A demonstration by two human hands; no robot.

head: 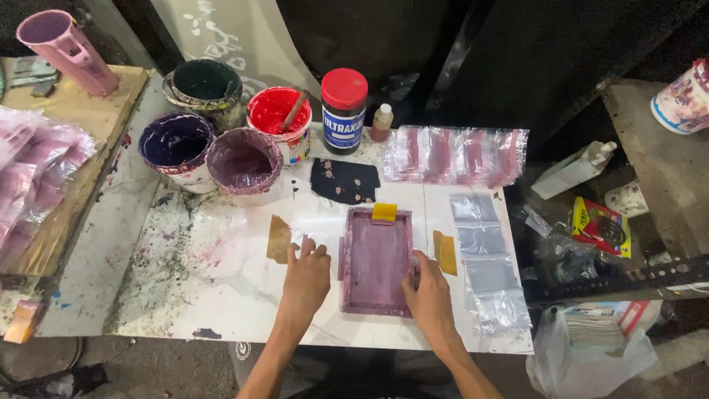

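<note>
A person's two bare hands steady a small purple-stained printing frame [377, 260] lying flat on a white, ink-spattered table [221, 295], seen from above. The left hand [305, 281] rests palm down on the table just left of the frame, fingers pressed together and pointing away from the body, their side close against the frame's left edge. The right hand [428, 295] sits at the frame's lower right corner, thumb on the rim; whether the remaining fingers curl under the edge cannot be told. A yellow tab [384, 212] sits on the frame's far rim, beyond both sets of fingertips.

To hold the frame well, even downward pressure from both sides would likely keep it from sliding on the slick surface.

Far left of the fingers lie pink-printed plastic bags [37, 170] on a wooden board. Beyond the left fingertips stand open tubs of paint: dark blue [176, 140], purple [244, 159], dark green [203, 81] and red [277, 111] with a stick in it, then a red-capped black jar [344, 111] and a dark ink-stained cloth [343, 181]. Brown tape patches [279, 238] flank the frame. Right of the right fingers, clear bags [484, 258] lie in a row, close enough to be nudged; printed bags [458, 155] are stacked beyond them.
</note>
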